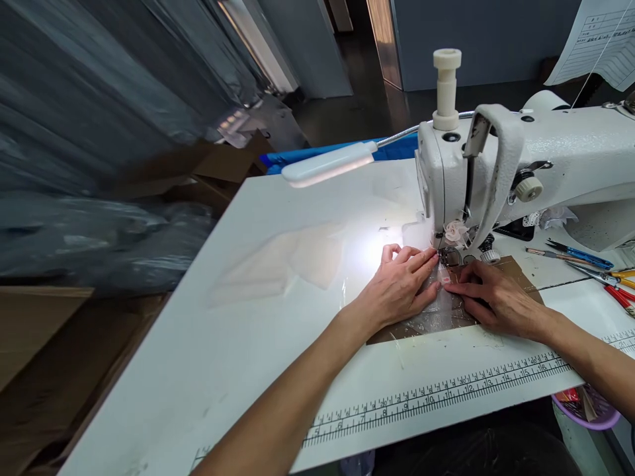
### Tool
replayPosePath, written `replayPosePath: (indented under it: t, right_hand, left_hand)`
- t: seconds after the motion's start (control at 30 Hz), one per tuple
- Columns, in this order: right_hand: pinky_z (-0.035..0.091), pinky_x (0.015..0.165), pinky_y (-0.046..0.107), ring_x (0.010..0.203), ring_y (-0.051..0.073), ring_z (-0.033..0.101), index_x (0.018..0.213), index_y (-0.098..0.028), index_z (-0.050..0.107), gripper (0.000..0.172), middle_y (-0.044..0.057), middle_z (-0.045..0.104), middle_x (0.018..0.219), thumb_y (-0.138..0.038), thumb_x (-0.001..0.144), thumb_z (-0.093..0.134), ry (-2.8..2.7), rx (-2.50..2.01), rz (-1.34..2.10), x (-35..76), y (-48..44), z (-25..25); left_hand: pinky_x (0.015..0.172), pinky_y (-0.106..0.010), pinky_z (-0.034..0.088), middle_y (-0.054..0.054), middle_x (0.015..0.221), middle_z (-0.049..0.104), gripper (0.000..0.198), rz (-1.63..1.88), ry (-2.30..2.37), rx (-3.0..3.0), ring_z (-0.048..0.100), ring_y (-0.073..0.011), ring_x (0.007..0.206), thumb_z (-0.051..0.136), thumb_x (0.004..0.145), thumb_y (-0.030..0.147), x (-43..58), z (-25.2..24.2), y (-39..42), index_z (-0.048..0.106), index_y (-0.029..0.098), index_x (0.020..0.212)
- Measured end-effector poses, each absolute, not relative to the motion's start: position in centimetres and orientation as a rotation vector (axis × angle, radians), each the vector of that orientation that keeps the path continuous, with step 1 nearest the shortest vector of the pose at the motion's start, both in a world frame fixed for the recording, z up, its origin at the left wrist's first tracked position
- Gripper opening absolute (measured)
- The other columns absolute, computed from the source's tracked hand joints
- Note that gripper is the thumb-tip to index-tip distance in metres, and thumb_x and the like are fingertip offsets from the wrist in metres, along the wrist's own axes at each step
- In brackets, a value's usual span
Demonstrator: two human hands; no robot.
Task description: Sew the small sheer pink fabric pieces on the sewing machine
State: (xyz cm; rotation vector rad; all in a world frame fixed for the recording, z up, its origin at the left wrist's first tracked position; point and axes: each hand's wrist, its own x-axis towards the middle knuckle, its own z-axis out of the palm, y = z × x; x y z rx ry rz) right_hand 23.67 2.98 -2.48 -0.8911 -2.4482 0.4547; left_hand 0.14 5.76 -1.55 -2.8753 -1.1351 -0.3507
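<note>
My left hand (pixel 397 285) lies on sheer white fabric (pixel 437 312) beside the needle area of a white sewing machine (pixel 565 155), its fingers stretched toward the presser foot (pixel 450 256). Across from it, my right hand (pixel 496 297) pinches the edge of the fabric just in front of the foot. A small pink-and-white piece (pixel 445 279) shows between the two hands; its kind is unclear. Under the fabric is a brown sheet (pixel 516 276), apparently cardboard. A pale pink fabric rose (pixel 455 232) sits on the machine head above the foot.
A lamp (pixel 330 164) lights the white table (pixel 278 330), which has a printed ruler (pixel 436 400) along its front. Blue tweezers (pixel 580 254) and red-handled snips (pixel 618 294) lie at right. Cardboard boxes (pixel 44 337) stand left; a purple basket (pixel 605 420) sits below the table.
</note>
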Motion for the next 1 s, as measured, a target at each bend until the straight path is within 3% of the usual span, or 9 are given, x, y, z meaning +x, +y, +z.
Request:
replayPosePath:
  t: [0.43,0.57,0.67,1.0]
  right_hand:
    - [0.058,0.083,0.04,0.093,0.022,0.063,0.118,-0.022,0.072,0.033,0.01,0.059,0.101,-0.02,0.097,0.046,-2.421,-0.924,0.412,23.7,2.9,-2.7]
    - [0.058,0.083,0.039,0.093,0.021,0.062,0.117,-0.021,0.072,0.032,0.01,0.059,0.101,-0.02,0.097,0.047,-2.419,-0.927,0.402,23.7,2.9,-2.7]
    - [0.057,0.084,0.038,0.095,0.021,0.062,0.119,-0.021,0.071,0.033,0.01,0.059,0.103,-0.018,0.095,0.048,-2.433,-0.951,0.408,23.7,2.9,-2.7]
    - [0.059,0.083,0.042,0.096,0.024,0.061,0.13,-0.024,0.064,0.039,0.012,0.058,0.104,-0.02,0.096,0.045,-2.46,-1.021,0.366,23.7,2.7,-2.8]
  left_hand:
    - [0.089,-0.05,0.042,-0.017,0.129,0.063,0.041,-0.446,-1.091,-2.683,0.058,-0.0293,0.102,0.039,0.1,0.037,0.6,-2.0,5.1,0.061,0.011,0.123]
    - [0.078,-0.039,0.046,-0.01,0.105,0.072,0.027,-0.624,-0.905,-2.644,0.061,-0.0211,0.085,0.044,0.099,0.027,0.8,-2.3,5.1,0.068,0.015,0.099]
    - [0.07,-0.031,0.046,-0.002,0.091,0.074,0.029,-0.707,-0.751,-2.732,0.06,-0.0142,0.073,0.044,0.099,0.016,0.8,-2.4,5.2,0.067,0.019,0.082]
    - [0.073,-0.038,0.05,-0.01,0.112,0.071,0.03,-0.59,-0.775,-2.938,0.063,-0.0203,0.081,0.047,0.095,0.031,-0.2,-1.2,5.0,0.072,0.017,0.104]
